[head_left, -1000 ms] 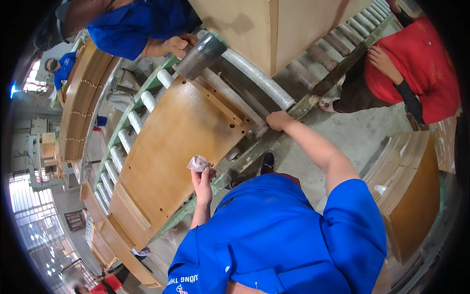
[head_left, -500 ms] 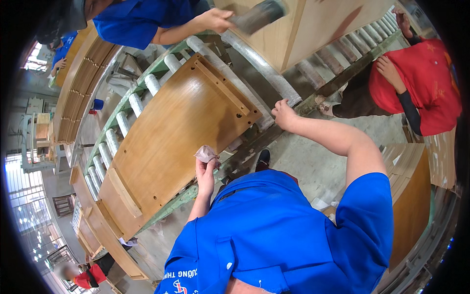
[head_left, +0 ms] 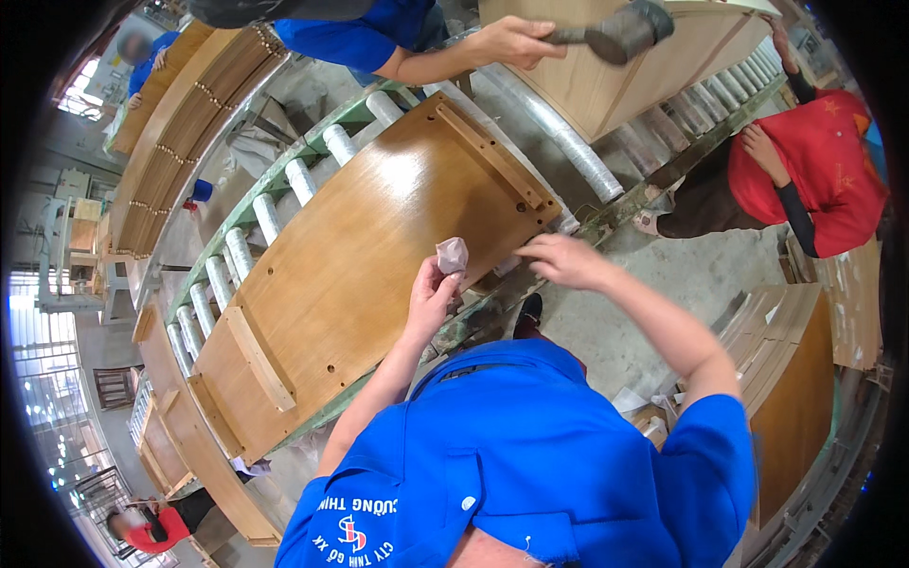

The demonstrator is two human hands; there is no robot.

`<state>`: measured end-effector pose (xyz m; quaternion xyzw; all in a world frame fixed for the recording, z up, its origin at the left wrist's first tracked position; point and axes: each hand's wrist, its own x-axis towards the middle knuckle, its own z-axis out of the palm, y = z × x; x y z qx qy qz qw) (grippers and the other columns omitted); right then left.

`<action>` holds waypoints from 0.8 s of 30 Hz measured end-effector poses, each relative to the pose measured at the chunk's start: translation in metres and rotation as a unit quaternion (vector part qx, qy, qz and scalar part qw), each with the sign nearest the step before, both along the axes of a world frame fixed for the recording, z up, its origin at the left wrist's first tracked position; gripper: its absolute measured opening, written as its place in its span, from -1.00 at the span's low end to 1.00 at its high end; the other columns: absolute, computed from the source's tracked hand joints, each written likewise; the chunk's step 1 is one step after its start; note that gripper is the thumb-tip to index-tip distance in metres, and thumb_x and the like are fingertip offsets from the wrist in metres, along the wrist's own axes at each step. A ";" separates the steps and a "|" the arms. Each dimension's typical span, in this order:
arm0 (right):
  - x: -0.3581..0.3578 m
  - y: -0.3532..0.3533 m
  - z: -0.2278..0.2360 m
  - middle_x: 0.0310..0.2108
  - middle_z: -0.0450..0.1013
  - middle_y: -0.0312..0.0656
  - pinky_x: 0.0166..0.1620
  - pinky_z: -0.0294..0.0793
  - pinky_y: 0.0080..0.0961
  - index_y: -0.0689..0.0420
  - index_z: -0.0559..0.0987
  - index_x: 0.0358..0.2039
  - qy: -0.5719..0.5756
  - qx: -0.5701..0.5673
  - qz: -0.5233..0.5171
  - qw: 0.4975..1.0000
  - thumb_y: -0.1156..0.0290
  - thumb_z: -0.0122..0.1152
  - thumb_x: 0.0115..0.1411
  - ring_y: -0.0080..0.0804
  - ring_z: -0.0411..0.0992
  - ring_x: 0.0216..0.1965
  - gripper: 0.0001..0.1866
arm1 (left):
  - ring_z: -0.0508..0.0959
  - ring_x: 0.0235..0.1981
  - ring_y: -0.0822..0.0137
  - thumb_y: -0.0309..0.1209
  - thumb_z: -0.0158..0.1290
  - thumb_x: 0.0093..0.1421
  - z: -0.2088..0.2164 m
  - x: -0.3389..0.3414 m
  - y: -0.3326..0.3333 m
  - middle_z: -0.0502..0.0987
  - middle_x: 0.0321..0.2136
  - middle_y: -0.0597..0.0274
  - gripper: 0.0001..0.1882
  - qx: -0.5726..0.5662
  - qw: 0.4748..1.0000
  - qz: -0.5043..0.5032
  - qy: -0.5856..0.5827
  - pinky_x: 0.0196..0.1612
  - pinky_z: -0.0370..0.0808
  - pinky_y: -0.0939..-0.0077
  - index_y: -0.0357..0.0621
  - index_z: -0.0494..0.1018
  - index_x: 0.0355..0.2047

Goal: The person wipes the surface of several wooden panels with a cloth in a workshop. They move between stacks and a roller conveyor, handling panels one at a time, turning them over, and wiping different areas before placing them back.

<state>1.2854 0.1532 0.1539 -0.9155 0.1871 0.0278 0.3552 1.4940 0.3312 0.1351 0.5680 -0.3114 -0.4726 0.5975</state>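
My left hand [head_left: 432,301] is closed around a crumpled pinkish-grey piece [head_left: 452,256] that looks like folded paper or cloth. It is held over the near edge of a varnished brown wooden panel [head_left: 365,237]. My right hand [head_left: 568,262] reaches in beside the panel's right end, slightly blurred. Its fingers point left at the near edge, and I cannot make out whether they hold anything. Light wooden battens lie across the panel: one batten [head_left: 492,156] near the right end, another batten [head_left: 258,358] near the left. Several small dark holes show in its face.
Rollers [head_left: 268,220] on a green frame carry the panel. Across it, a co-worker's hand [head_left: 519,43] grips a dark mallet [head_left: 630,33] near a pale wooden box [head_left: 587,85]. A person in red [head_left: 805,175] stands right. Stacked boards [head_left: 791,369] rise behind my right arm.
My left hand has moved right and up with the crumpled piece. My right hand has come down toward the panel's near edge. The co-worker's mallet has shifted right; the whole view has also shifted.
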 end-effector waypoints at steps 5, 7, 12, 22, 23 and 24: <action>0.066 0.080 -0.002 -0.05 0.39 -0.19 -0.03 0.36 -0.56 0.26 0.24 0.15 -0.326 0.440 -0.210 0.810 0.39 0.08 0.20 -0.56 0.36 -0.13 -0.48 | 0.38 -0.40 0.56 -0.41 -0.02 0.21 0.016 0.012 -0.003 0.45 -0.30 0.30 -0.69 0.009 0.989 -0.095 0.116 -0.37 0.36 0.66 -0.16 0.27 -0.04; 0.078 0.090 -0.008 -0.10 0.42 -0.21 -0.06 0.38 -0.57 0.28 0.32 0.09 -0.376 0.461 -0.295 0.748 0.44 0.10 0.19 -0.57 0.39 -0.18 -0.54 | 0.38 -0.30 0.56 -0.41 -0.02 0.21 0.028 0.011 -0.003 0.43 -0.22 0.31 -0.64 0.004 0.986 -0.139 0.096 -0.33 0.35 0.67 -0.18 0.25 0.00; 0.090 0.103 -0.026 -0.21 0.46 -0.25 -0.12 0.40 -0.59 0.30 0.45 -0.08 -0.440 0.479 -0.378 0.659 0.50 0.10 0.16 -0.59 0.41 -0.29 -0.70 | 0.44 -0.45 0.49 -0.39 -0.03 0.21 0.023 0.022 0.004 0.50 -0.38 0.24 -0.67 0.064 0.985 -0.133 -0.087 -0.39 0.39 0.56 -0.26 0.30 -0.04; 0.105 0.101 -0.005 -0.09 0.37 -0.21 -0.03 0.38 -0.47 0.15 0.26 0.08 -0.466 0.566 -0.273 0.623 0.59 -0.01 0.18 -0.48 0.37 -0.11 -0.57 | 0.46 -0.47 0.02 -0.48 0.02 0.11 0.031 0.032 -0.013 0.45 -0.55 0.05 -0.93 -0.095 0.863 -0.013 -0.497 -0.44 0.36 0.29 -0.21 0.39 -0.42; 0.107 0.100 0.005 -0.08 0.35 -0.21 -0.02 0.37 -0.44 0.09 0.15 0.14 -0.461 0.579 -0.264 0.618 0.57 -0.02 0.19 -0.45 0.37 -0.09 -0.49 | 0.45 -0.45 -0.01 -0.48 0.04 0.08 0.034 0.035 -0.017 0.45 -0.54 0.04 -0.93 -0.126 0.847 0.005 -0.516 -0.43 0.36 0.27 -0.20 0.39 -0.44; 0.112 0.097 0.006 -0.06 0.35 -0.19 -0.01 0.36 -0.43 0.08 0.16 0.14 -0.461 0.595 -0.257 0.607 0.55 -0.02 0.19 -0.42 0.37 -0.08 -0.51 | 0.45 -0.45 0.01 -0.47 0.05 0.07 0.036 0.038 -0.022 0.46 -0.54 0.05 -0.92 -0.127 0.835 0.002 -0.535 -0.41 0.36 0.27 -0.19 0.39 -0.44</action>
